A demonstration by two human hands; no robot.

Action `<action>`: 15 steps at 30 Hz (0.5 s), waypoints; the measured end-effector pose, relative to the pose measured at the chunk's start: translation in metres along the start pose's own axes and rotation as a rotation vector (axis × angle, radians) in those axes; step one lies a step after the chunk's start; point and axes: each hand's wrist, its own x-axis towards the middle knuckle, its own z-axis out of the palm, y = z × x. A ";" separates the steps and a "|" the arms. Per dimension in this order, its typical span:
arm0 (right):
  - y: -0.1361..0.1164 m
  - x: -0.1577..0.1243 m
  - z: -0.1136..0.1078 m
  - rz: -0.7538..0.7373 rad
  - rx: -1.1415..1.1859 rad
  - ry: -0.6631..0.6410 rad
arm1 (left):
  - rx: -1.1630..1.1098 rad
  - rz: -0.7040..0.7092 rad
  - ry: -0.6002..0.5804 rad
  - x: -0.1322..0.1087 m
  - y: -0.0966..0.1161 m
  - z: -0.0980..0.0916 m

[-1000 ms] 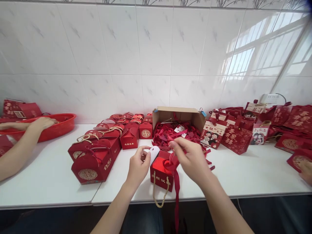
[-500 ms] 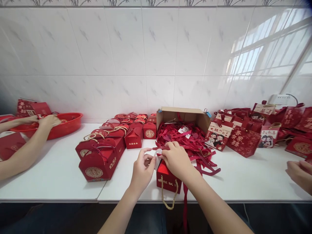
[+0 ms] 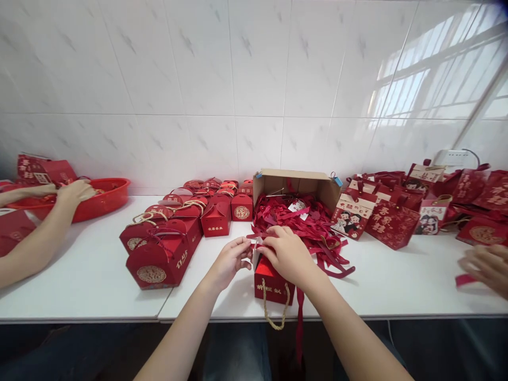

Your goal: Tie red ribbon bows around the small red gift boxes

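Observation:
In front of me a small red gift box [image 3: 273, 275] stands near the table's front edge, a twisted gold cord handle [image 3: 273, 324] hanging from its near side. My left hand [image 3: 234, 259] is at the left of its upright flap, whose inner side is white, and pinches the end of a red ribbon [image 3: 253, 245]. My right hand [image 3: 286, 254] reaches over the box top, fingers closed at the flap where the ribbon passes. Its fingertips are partly hidden. Behind the box, many loose red ribbons [image 3: 291, 217] spill out of a cardboard box [image 3: 297, 177].
Several closed red gift boxes [image 3: 164, 259] stand in rows to the left. Decorated red gift bags [image 3: 392, 225] fill the right side. Another person's arms [image 3: 43, 233] reach to a red plastic basin [image 3: 119, 193] at far left. A co-worker's hand [image 3: 486, 267] is at the right edge.
My left hand has shifted slightly left of the flap, its fingers now on the ribbon's end. My right hand stays over the box. The co-worker's hand at right has moved, with a red strip below it.

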 end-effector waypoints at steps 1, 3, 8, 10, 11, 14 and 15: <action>0.004 -0.004 -0.002 0.020 0.056 0.026 | 0.126 0.012 0.047 0.001 -0.001 -0.006; 0.015 -0.018 -0.004 0.084 0.170 0.090 | 0.512 0.069 0.189 0.001 -0.004 -0.023; 0.044 -0.067 0.012 0.321 0.508 0.116 | 1.360 0.135 0.532 0.003 -0.009 -0.065; 0.049 -0.082 0.023 0.400 0.724 0.040 | 1.308 0.224 0.516 0.005 -0.008 -0.064; 0.050 -0.087 0.027 0.421 0.826 0.013 | 1.194 0.274 0.455 0.006 -0.007 -0.059; 0.048 -0.092 0.035 0.448 1.053 -0.019 | 0.728 0.259 0.160 0.009 -0.004 -0.029; 0.047 -0.091 0.035 0.460 1.106 -0.031 | 0.607 0.203 0.084 0.009 -0.003 -0.018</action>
